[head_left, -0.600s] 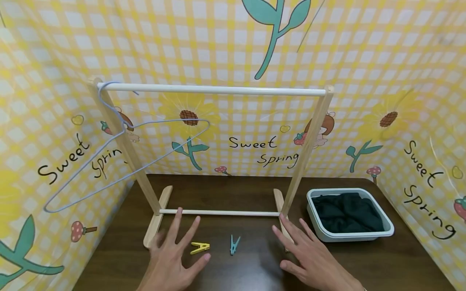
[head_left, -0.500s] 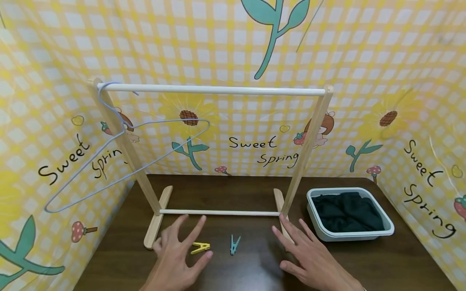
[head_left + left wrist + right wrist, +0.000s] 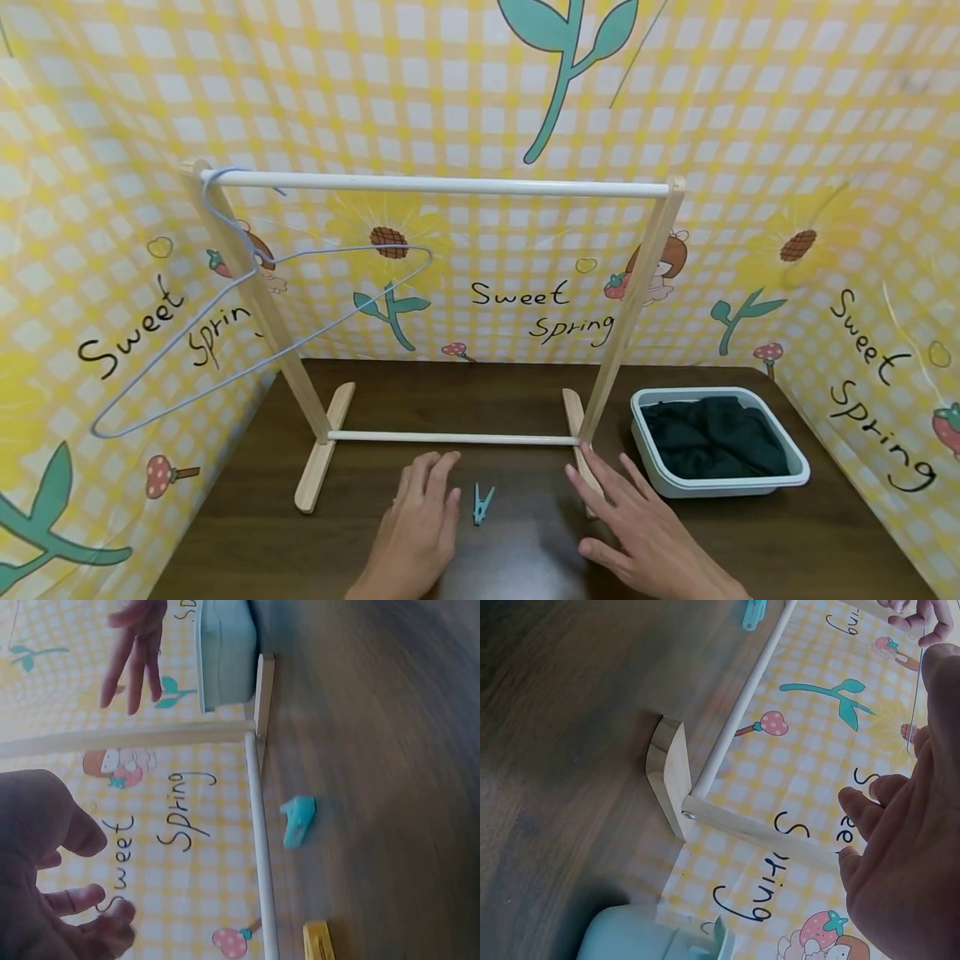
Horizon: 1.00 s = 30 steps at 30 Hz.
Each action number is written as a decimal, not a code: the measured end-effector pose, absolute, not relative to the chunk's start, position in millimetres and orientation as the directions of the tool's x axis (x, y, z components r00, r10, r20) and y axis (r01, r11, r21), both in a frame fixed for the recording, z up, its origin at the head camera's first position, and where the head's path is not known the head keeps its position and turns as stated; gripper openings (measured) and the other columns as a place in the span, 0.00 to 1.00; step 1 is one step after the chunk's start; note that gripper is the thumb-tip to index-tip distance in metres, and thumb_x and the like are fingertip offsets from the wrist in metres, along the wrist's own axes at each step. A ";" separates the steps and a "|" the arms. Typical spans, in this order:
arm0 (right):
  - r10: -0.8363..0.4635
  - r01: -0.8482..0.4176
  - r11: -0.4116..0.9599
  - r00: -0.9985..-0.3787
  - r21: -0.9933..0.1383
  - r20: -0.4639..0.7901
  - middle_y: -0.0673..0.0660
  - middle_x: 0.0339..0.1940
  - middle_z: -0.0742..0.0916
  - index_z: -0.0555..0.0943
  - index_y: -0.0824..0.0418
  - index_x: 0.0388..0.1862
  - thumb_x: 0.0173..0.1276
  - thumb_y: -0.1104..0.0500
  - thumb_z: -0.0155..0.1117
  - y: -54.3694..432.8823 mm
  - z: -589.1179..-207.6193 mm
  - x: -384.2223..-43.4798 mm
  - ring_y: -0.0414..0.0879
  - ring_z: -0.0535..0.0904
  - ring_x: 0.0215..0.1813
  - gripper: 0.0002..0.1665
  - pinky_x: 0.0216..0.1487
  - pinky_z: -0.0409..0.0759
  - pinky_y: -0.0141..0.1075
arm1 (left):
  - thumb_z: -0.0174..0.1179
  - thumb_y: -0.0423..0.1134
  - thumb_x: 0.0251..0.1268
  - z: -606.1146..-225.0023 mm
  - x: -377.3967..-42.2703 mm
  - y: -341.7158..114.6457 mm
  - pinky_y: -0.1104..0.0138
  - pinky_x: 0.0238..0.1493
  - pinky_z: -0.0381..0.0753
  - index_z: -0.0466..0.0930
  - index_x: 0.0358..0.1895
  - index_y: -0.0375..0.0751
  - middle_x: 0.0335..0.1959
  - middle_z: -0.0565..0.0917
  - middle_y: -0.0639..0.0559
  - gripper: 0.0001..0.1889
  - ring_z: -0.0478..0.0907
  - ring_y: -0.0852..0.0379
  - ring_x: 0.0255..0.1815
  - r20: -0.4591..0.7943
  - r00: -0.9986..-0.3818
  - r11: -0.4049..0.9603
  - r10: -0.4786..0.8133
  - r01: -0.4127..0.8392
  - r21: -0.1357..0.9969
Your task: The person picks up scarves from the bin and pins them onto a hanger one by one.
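Observation:
My left hand (image 3: 416,529) hovers above the table, its fingers loosely bent and holding nothing. In the left wrist view the yellow clothespin (image 3: 319,941) lies on the table at the lower edge; from the head it is hidden behind that hand. A teal clothespin (image 3: 482,504) lies just right of the left hand, and also shows in the left wrist view. My right hand (image 3: 637,525) has its fingers spread and holds nothing, in front of the right foot of the wooden rack (image 3: 630,308). A blue wire hanger (image 3: 262,362) hangs at the left end of the rack's white top rod (image 3: 442,183).
Right of the rack stands a pale blue bin (image 3: 738,486) with dark green cloth (image 3: 712,437) inside. A lower white rod (image 3: 453,437) joins the rack's feet. Yellow checked sheeting (image 3: 825,125) surrounds the brown wooden table (image 3: 517,562) at the back and sides.
My left hand has moved right, its spread fingers drawing together and bending, and now covers the yellow clothespin in the head view. The right hand has stayed nearly still.

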State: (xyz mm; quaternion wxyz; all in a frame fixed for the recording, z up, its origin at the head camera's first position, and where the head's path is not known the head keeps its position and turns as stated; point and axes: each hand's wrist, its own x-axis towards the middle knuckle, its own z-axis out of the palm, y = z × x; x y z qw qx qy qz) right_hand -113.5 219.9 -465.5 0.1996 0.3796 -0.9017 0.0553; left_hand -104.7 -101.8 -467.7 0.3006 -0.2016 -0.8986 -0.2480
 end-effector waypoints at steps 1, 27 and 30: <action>-0.659 -0.704 0.708 -0.636 0.048 0.401 0.62 0.81 0.66 0.60 0.54 0.82 0.74 0.31 0.51 220.8 -465.8 -113.4 0.47 0.57 0.82 0.46 0.83 0.30 0.38 | 0.64 0.31 0.64 -466.8 -104.6 -97.9 0.74 0.18 0.66 0.74 0.62 0.41 0.50 0.77 0.46 0.23 0.76 0.54 0.41 0.634 -0.746 0.810 0.203 0.492 0.319; -0.500 -0.606 0.794 -0.690 -0.041 0.523 0.59 0.82 0.64 0.62 0.57 0.81 0.70 0.30 0.57 254.3 -463.1 -111.5 0.37 0.52 0.84 0.51 0.84 0.37 0.37 | 0.58 0.30 0.71 -453.7 -122.2 1.0 0.72 0.40 0.83 0.77 0.57 0.40 0.47 0.82 0.48 0.14 0.83 0.57 0.44 0.323 -0.921 0.325 0.219 0.381 0.866; -0.483 -0.597 0.800 -0.693 -0.051 0.536 0.58 0.83 0.64 0.61 0.57 0.81 0.70 0.30 0.57 258.5 -462.4 -111.7 0.35 0.52 0.83 0.51 0.84 0.37 0.36 | 0.59 0.33 0.71 -453.4 -125.4 11.6 0.72 0.41 0.82 0.79 0.56 0.40 0.47 0.84 0.49 0.13 0.83 0.59 0.44 0.280 -0.933 0.314 0.228 0.342 0.886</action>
